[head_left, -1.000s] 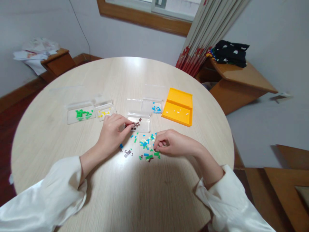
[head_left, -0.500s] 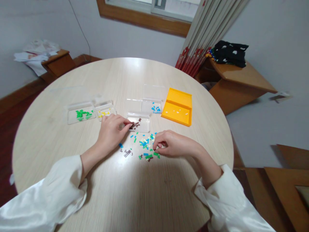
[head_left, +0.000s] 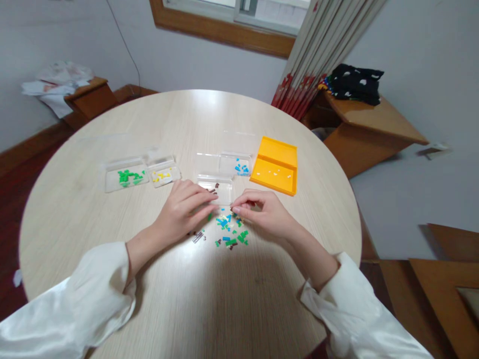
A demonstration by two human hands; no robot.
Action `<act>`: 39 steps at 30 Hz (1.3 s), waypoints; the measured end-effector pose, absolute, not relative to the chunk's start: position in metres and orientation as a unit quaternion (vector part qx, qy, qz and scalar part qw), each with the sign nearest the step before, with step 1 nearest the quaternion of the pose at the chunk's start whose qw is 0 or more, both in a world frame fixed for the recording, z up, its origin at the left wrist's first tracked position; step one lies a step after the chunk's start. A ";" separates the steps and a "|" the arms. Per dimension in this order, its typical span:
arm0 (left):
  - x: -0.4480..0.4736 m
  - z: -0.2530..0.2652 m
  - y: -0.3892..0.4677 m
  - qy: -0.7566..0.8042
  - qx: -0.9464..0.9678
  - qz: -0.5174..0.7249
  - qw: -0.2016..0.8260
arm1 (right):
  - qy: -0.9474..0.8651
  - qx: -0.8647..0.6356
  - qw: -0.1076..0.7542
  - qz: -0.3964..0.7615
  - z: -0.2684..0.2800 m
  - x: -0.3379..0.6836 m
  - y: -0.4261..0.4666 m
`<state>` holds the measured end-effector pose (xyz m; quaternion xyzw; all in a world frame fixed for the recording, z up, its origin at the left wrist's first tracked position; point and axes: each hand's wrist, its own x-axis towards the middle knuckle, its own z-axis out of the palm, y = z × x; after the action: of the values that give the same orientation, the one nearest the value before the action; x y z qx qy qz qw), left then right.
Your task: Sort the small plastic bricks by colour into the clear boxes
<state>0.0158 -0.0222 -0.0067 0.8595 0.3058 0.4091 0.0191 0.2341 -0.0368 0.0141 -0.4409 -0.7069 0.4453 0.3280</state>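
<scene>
My left hand hovers over the near left part of a clear box of small brown bricks, partly hiding them. Its thumb and fingers are apart, with nothing seen between them. My right hand is closed in a pinch just off that box's near right corner, with a tiny dark brown brick at its fingertips. Below both hands lies a loose pile of small blue bricks, green bricks and a few brown ones. Several dark brown strips lie left of the pile.
Farther left stand clear boxes with green bricks and yellow bricks. Behind the brown bricks' box is one with blue bricks. An open yellow-orange case holding several white pieces stands right, all on a round wooden table.
My left hand has shifted right, its thumb parting from its fingers. My right hand has moved up and left from the pile's right side toward the box of brown bricks.
</scene>
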 end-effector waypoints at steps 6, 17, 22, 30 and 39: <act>0.023 0.000 -0.029 0.256 0.870 0.421 0.000 | -0.630 -0.450 0.362 0.519 0.002 0.220 -0.041; 0.026 0.001 -0.033 0.241 0.872 0.426 0.004 | -0.629 -0.440 0.372 0.523 0.001 0.215 -0.044; 0.026 0.000 -0.033 0.237 0.872 0.429 0.008 | -0.641 -0.427 0.373 0.517 0.001 0.215 -0.043; 0.023 -0.001 -0.032 0.254 0.867 0.428 0.027 | -0.641 -0.423 0.383 0.513 -0.001 0.216 -0.044; 0.013 -0.009 -0.018 0.411 0.807 0.423 0.037 | -0.800 -0.339 0.242 0.431 0.008 0.228 -0.042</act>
<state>0.0135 -0.0180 -0.0093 0.8069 0.4107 0.4229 0.0369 0.2282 -0.0418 0.0078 -0.3387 -0.8004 0.4312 0.2423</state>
